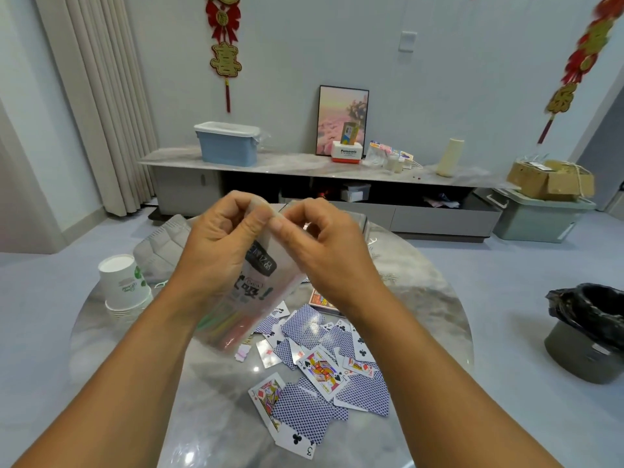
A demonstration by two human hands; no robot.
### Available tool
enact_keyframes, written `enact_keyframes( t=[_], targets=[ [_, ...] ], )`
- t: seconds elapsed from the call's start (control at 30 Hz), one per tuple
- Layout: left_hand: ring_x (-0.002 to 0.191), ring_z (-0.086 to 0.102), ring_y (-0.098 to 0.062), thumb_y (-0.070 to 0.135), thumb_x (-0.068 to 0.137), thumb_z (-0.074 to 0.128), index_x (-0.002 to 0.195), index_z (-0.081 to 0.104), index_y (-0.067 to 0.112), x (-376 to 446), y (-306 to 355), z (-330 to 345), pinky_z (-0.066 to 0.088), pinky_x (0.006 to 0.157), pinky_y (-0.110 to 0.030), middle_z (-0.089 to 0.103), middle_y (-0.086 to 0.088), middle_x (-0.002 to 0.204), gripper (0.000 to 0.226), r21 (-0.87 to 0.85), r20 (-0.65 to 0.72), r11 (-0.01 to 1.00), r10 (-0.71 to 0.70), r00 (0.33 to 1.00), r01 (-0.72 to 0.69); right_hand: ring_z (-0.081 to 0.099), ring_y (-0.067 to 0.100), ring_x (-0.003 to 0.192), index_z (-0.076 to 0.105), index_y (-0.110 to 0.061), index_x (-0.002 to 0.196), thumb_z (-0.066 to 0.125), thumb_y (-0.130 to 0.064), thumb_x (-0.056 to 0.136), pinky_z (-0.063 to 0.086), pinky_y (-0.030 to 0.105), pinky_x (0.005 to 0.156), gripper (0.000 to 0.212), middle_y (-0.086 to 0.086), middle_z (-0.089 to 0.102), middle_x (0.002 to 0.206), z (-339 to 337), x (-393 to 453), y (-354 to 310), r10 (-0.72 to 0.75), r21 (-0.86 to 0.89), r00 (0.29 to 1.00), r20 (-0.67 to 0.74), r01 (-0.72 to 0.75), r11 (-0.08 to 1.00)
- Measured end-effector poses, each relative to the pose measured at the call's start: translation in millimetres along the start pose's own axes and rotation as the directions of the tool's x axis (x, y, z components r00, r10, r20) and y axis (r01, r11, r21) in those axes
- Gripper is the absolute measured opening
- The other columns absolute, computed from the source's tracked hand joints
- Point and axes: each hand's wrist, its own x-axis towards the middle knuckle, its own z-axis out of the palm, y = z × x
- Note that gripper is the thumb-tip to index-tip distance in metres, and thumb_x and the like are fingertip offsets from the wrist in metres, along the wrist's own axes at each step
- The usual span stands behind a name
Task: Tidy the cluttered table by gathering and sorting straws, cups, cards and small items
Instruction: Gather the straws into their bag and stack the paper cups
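Up above the round grey marble-look desk (422,298), the left hand (216,244) and right hand (324,248) each close a pinching grip on the top edge of a translucent plastic bag of coloured straws (250,298), which hangs between them. Below, toward 5 o'clock, blue-backed playing cards (314,383) lie scattered, and a stack of upturned white paper cups (123,285) stands at 9 o'clock

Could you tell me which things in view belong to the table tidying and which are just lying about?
Job: straw bag pinched at its top by left hand and right hand; cups; cards; table.

Lying about: bin; blue box; picture; cardboard box.
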Motion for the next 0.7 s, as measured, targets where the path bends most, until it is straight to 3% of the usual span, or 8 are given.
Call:
enact_keyframes(
  t=[0.1, 0.23, 0.33, 0.47, 0.6, 0.7],
  targets=[
    [0.084, 0.059, -0.029, 0.031, 0.09, 0.067, 0.089, 0.071, 0.027, -3, 0, 4, 0.055, 0.071, -0.035, 0.065, -0.011, 0.09, 0.005, -0.041, -0.02, 0.999, -0.022, 1.0, 0.021, 0.049, 0.008, 0.068, 0.064, -0.014, 0.085, 0.066, -0.03, 0.098, 0.042, 0.033, 0.062, 0.02, -0.004, 0.057, 0.078, 1, -4, -1, 0.008, 0.066, 0.999, 0.049, -0.011, 0.998],
    [0.079, 0.061, -0.021, 0.032, 0.089, 0.069, 0.087, 0.071, 0.027, -6, 3, 18, 0.056, 0.066, -0.027, 0.067, -0.003, 0.086, 0.006, -0.042, -0.083, 0.999, 0.004, 0.997, -0.008, 0.048, 0.012, 0.064, 0.063, -0.01, 0.083, 0.067, -0.023, 0.097, 0.039, 0.032, 0.059, 0.02, -0.002, 0.055, 0.071, -1, -6, -1, 0.027, 0.144, 1.0, -0.009, -0.025, 0.989],
    [0.075, 0.06, -0.01, 0.033, 0.089, 0.069, 0.086, 0.071, 0.028, -5, 6, 25, 0.053, 0.064, -0.021, 0.068, 0.006, 0.082, 0.006, 0.005, -0.138, 0.999, 0.052, 0.989, -0.052, 0.05, 0.01, 0.064, 0.065, -0.01, 0.083, 0.068, -0.021, 0.096, 0.043, 0.029, 0.058, 0.017, -0.003, 0.058, 0.071, -9, -5, 2, 0.009, 0.108, 1.0, -0.002, -0.008, 0.994],
    [0.071, 0.057, -0.006, 0.028, 0.094, 0.069, 0.086, 0.069, 0.028, 0, 10, 18, 0.05, 0.063, -0.022, 0.066, 0.013, 0.079, 0.007, 0.009, -0.285, 0.999, 0.054, 0.957, -0.053, 0.056, 0.005, 0.069, 0.068, -0.016, 0.088, 0.069, -0.021, 0.096, 0.046, 0.019, 0.063, 0.009, -0.006, 0.065, 0.08, -23, -8, 11, 0.055, 0.047, 0.998, 0.032, -0.056, 0.997],
    [0.074, 0.059, -0.007, 0.032, 0.092, 0.069, 0.085, 0.07, 0.032, 0, 11, 16, 0.053, 0.064, -0.025, 0.067, 0.014, 0.08, 0.007, 0.004, -0.308, 0.999, 0.042, 0.95, -0.043, 0.053, 0.01, 0.074, 0.061, -0.018, 0.087, 0.064, -0.028, 0.099, 0.046, 0.028, 0.067, 0.016, -0.007, 0.059, 0.081, -25, -12, 19, 0.087, -0.114, 0.994, 0.061, -0.08, 0.99],
    [0.076, 0.058, -0.01, 0.028, 0.093, 0.068, 0.086, 0.068, 0.028, -1, 9, 22, 0.052, 0.068, -0.028, 0.066, 0.012, 0.081, 0.007, -0.036, -0.344, 0.999, 0.019, 0.939, -0.034, 0.056, 0.011, 0.075, 0.06, -0.019, 0.088, 0.06, -0.026, 0.101, 0.047, 0.029, 0.069, 0.015, -0.008, 0.059, 0.081, -30, -11, 20, 0.107, -0.132, 0.993, 0.054, -0.099, 0.986]
  ],
)
